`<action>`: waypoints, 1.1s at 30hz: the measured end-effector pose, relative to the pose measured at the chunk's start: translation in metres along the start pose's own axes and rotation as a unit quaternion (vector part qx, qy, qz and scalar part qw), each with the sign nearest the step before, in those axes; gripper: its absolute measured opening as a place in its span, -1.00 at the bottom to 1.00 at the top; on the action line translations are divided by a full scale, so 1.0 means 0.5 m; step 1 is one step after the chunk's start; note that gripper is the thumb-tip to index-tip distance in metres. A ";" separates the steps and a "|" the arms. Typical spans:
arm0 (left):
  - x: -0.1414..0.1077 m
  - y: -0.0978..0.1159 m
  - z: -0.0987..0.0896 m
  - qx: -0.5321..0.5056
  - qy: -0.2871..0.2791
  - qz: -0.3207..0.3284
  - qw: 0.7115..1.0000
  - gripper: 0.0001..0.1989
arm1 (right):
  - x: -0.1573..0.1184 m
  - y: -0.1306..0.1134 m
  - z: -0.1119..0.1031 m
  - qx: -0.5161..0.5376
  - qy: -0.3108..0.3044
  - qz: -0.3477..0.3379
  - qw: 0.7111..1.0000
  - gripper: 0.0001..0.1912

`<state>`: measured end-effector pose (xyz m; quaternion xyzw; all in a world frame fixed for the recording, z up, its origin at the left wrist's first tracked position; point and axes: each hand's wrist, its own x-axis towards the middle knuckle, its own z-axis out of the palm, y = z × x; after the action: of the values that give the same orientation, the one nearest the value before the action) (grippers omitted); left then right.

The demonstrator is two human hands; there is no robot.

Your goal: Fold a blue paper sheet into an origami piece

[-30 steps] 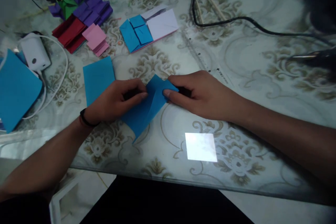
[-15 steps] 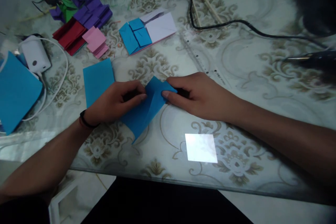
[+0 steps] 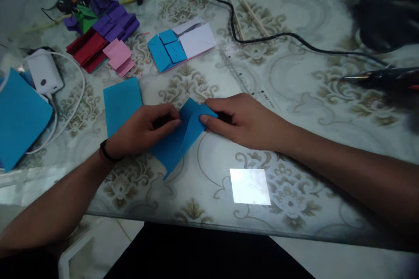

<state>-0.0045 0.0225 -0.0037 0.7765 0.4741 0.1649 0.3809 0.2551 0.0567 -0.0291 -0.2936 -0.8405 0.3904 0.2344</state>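
A blue sheet of paper (image 3: 175,144), partly folded over, is between my two hands just above or on the table. My left hand (image 3: 144,130) pinches its left side between thumb and fingers. At the upper right corner, my right hand (image 3: 234,115) grips the folded edge with thumb and forefinger. Behind my left wrist lies a flat blue paper rectangle (image 3: 122,102), partly covered by that hand. Farther back is a folded blue paper piece (image 3: 168,50) beside a folded white paper piece (image 3: 198,41).
Folded purple (image 3: 116,22), red (image 3: 87,50) and pink papers (image 3: 119,57) lie at the back left. A white device (image 3: 46,72) with a cable stands near more blue paper (image 3: 22,117). A clear ruler (image 3: 242,80), wooden sticks (image 3: 250,11) and a black cable (image 3: 294,37) lie behind.
The view has shifted slightly, so the things at the back sit a little lower in the picture. Both hands keep their hold on the blue paper, almost unmoved.
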 end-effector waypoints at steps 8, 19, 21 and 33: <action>0.002 0.007 0.000 -0.015 -0.001 -0.012 1.000 -0.79 | 0.001 -0.003 0.000 -0.001 -0.002 0.000 1.000 -0.64; 0.000 -0.001 -0.002 -0.006 -0.001 0.009 1.000 -0.78 | 0.002 0.003 0.002 0.014 -0.001 -0.008 1.000 -0.64; 0.000 -0.001 -0.002 -0.009 -0.003 0.010 1.000 -0.79 | 0.002 0.002 0.001 0.014 -0.003 -0.009 1.000 -0.65; -0.002 -0.004 -0.004 0.001 -0.001 0.021 1.000 -0.79 | 0.005 0.005 0.004 0.018 -0.007 -0.009 1.000 -0.64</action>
<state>-0.0073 0.0230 -0.0039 0.7867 0.4574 0.1716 0.3773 0.2531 0.0589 -0.0319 -0.2786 -0.8376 0.4056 0.2371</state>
